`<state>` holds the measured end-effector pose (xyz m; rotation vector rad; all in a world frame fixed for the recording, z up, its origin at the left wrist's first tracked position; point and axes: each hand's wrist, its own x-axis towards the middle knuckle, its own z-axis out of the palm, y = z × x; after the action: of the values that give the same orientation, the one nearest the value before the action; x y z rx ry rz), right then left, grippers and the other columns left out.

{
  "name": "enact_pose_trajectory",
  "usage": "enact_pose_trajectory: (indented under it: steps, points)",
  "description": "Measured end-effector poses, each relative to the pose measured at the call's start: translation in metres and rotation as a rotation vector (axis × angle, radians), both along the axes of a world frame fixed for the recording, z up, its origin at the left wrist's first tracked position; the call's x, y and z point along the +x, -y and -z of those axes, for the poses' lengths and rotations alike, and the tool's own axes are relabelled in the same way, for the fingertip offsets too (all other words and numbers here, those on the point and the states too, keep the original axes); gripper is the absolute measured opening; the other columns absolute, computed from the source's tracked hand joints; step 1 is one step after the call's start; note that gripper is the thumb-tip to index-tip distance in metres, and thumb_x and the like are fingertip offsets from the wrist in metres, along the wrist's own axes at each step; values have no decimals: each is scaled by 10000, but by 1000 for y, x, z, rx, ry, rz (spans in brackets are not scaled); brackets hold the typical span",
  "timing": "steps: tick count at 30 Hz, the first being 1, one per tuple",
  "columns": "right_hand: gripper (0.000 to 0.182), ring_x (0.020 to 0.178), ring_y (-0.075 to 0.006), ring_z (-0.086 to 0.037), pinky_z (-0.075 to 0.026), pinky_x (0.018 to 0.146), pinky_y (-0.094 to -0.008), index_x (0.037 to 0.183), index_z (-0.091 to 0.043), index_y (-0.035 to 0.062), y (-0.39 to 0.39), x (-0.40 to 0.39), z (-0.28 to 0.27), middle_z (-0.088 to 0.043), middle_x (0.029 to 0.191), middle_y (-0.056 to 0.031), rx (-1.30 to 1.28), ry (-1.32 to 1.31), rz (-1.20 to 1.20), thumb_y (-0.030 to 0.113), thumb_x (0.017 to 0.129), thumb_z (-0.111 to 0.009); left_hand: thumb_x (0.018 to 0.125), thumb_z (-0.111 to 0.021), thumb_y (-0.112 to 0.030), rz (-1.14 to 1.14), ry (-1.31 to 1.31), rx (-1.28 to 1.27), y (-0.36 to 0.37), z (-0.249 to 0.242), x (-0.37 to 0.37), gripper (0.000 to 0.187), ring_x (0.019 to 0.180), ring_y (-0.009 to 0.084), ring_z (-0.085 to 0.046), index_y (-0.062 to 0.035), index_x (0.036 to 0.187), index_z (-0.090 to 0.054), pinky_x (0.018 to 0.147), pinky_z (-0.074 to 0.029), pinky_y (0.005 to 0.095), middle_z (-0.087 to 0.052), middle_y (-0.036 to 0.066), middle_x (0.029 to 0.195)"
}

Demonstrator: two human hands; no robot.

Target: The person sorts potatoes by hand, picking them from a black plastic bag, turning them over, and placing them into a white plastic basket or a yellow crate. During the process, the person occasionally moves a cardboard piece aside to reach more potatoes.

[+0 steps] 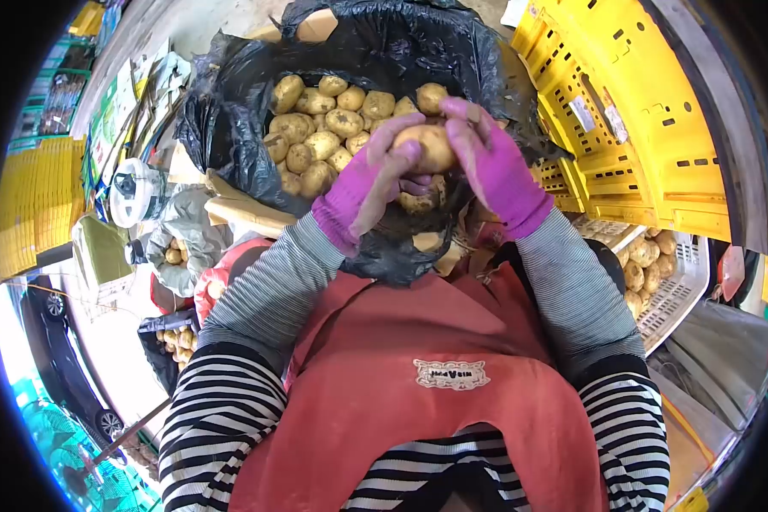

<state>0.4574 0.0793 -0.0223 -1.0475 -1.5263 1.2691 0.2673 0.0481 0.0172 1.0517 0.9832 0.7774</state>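
A yellow-brown potato (pixel 436 148) is between my two hands, over the near right part of a box lined with black plastic (pixel 401 38). My left hand (pixel 369 177), in a pink-purple glove, is closed around its left side, thumb at the near face. My right hand (pixel 497 164), gloved alike, grips it from the right with bent fingers. Beyond the right fingertips another potato (pixel 431 96) shows against the black liner. Many loose potatoes (pixel 343 123) lie in the box, left of and behind my hands.
A yellow slotted crate (pixel 636 128) stands at the right. Below it, a white basket (pixel 678 299) holds potatoes. Bags of potatoes (pixel 177 341), a white-lidded container (pixel 135 193) and stacked yellow crates (pixel 38 205) stand left. A dark car (pixel 64 358) is beyond.
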Motion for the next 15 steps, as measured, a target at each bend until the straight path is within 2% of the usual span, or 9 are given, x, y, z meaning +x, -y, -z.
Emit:
enact_pose_trajectory:
  steps: [2,3,4,6,7,10,11,14,15]
  points:
    - [409,952,-227,-631,-516,797,-327,1189,-590,41,14,-4,-4,-643,1015,-144,354,256,2,364,941,-622,1015,-404,-324,-42,51,-93,-3,13,0,536,1121,197,-570,-31,1457,-329,892,-518,307,-495,132,1324]
    - [512,960,-285,-644,-526,783,-359,1235,-573,78,18,-5,-15,-645,1024,-173,334,484,-15,427,875,-675,1026,-363,-378,-34,4,26,2,14,7,561,1060,182,-585,-35,1468,-317,856,-526,294,-516,127,1284]
    - [513,950,-290,-649,-527,779,-364,1234,-577,83,15,-3,-10,-648,1026,-175,343,459,-12,431,870,-675,1037,-322,-432,-34,-47,145,6,15,13,590,999,167,-601,-40,1478,-306,820,-533,281,-537,123,1244]
    - [516,929,-301,-659,-530,770,-373,1233,-586,93,7,1,1,-655,1029,-179,359,413,-1,439,860,-675,1040,-307,-446,-69,45,-36,12,17,20,603,953,150,-605,-43,1489,-292,784,-536,264,-557,111,1204]
    - [429,844,-268,-661,-523,743,-361,1157,-629,57,7,1,0,-668,953,-160,274,311,15,404,904,-630,1037,-330,-445,-40,39,-35,10,18,19,598,948,152,-614,-57,1491,-288,776,-544,269,-549,115,1217]
    - [355,793,-214,-639,-513,721,-346,1066,-663,26,10,0,-5,-671,888,-139,-26,143,81,347,955,-563,1031,-401,-442,28,22,-34,8,15,13,593,933,159,-641,-100,1498,-274,753,-568,285,-527,126,1256]
    - [335,784,-161,-608,-501,728,-325,1040,-672,1,4,4,1,-667,849,-114,62,145,115,293,985,-517,1031,-395,-445,34,-37,-27,8,10,13,597,890,143,-629,-77,1490,-290,732,-550,268,-546,113,1201]
    - [342,822,-173,-617,-499,766,-316,1077,-662,-4,-2,5,-11,-671,893,-122,-177,26,78,295,988,-523,1033,-382,-442,-3,-90,-13,5,-6,14,603,805,109,-603,-34,1473,-326,686,-507,232,-586,86,1087]
    - [365,880,-230,-642,-500,810,-321,1124,-640,-10,-3,3,-8,-672,951,-151,-38,28,76,312,969,-567,1034,-381,-432,-43,-28,-22,2,2,13,594,806,106,-600,-34,1471,-331,683,-501,229,-587,85,1084]
